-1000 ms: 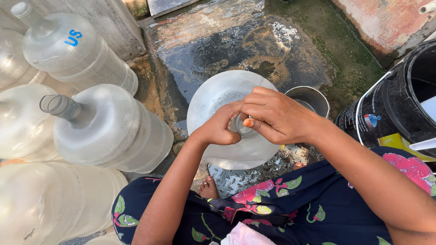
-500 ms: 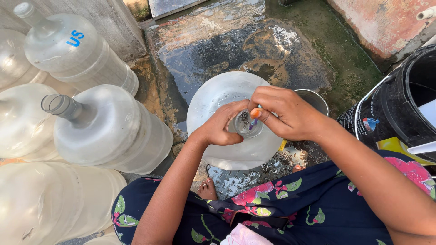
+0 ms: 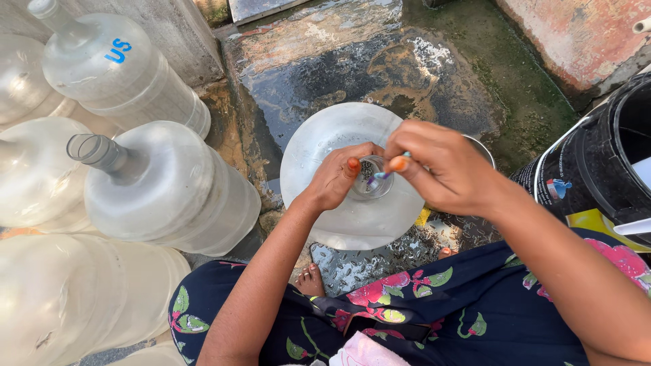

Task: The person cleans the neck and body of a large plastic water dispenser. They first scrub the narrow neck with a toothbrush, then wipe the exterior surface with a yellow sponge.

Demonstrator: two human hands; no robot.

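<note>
Right hand (image 3: pixel 441 169): fingers pinched on a small brush (image 3: pixel 386 173), bristles inside the jug neck (image 3: pixel 371 177).
Left hand (image 3: pixel 336 177): wrapped around that neck, steadying it.
Water jug (image 3: pixel 339 217): upright beneath both hands (mouth upward for access).
Left of grip: more empty jugs (image 3: pixel 169 190).
Right: black bucket (image 3: pixel 597 169).

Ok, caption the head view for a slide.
Left hand steadies a jug's neck while right hand works a small brush inside.

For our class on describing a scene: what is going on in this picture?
A person crouches over a large clear water jug standing upright on wet ground. The left hand steadies the jug's open neck, while the right hand pokes a small brush-like tool into it. More jugs lie stacked to the left; a black bucket stands to the right.
</note>
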